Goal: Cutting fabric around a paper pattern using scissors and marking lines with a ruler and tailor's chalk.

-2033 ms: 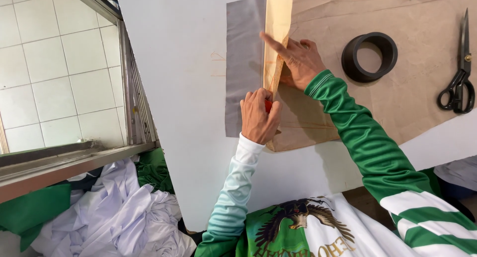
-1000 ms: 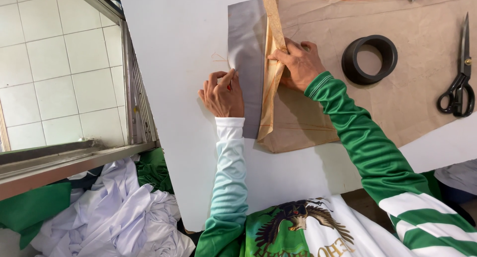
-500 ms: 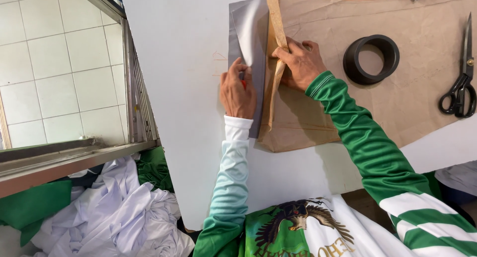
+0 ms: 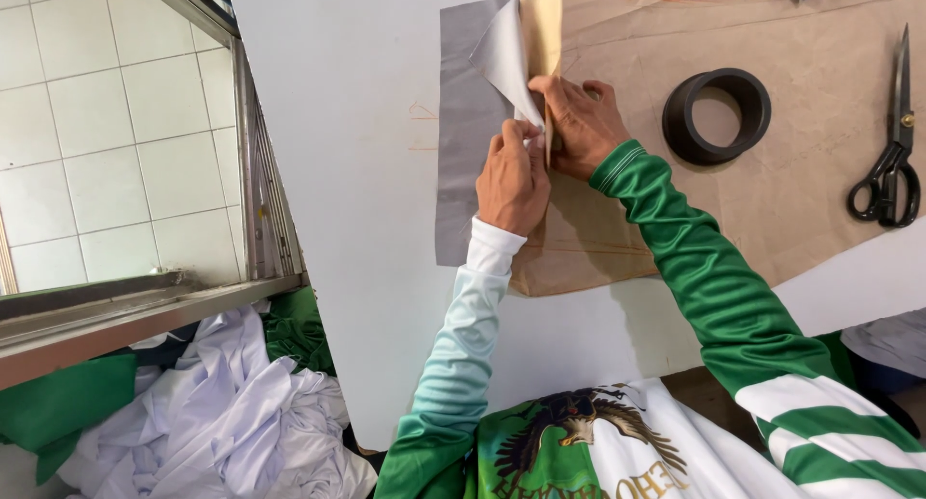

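On the white tabletop (image 4: 347,219), left hand (image 4: 513,179) pinches the grey fabric (image 4: 461,142) corner, peeling; right hand (image 4: 579,123) flat on the brown paper pattern (image 4: 772,200); folding calls for a steady pull.

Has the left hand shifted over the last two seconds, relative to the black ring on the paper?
Yes. The left hand went left from the brown paper onto the grey fabric, then back toward the black ring, lifting the fabric's edge.

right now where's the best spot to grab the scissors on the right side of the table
Take the black scissors by the looped handles at their near end, probably coming in from the table's near edge. They lie flat and closed on the brown pattern paper, blades pointing away, so the handles face you and nothing crowds them.
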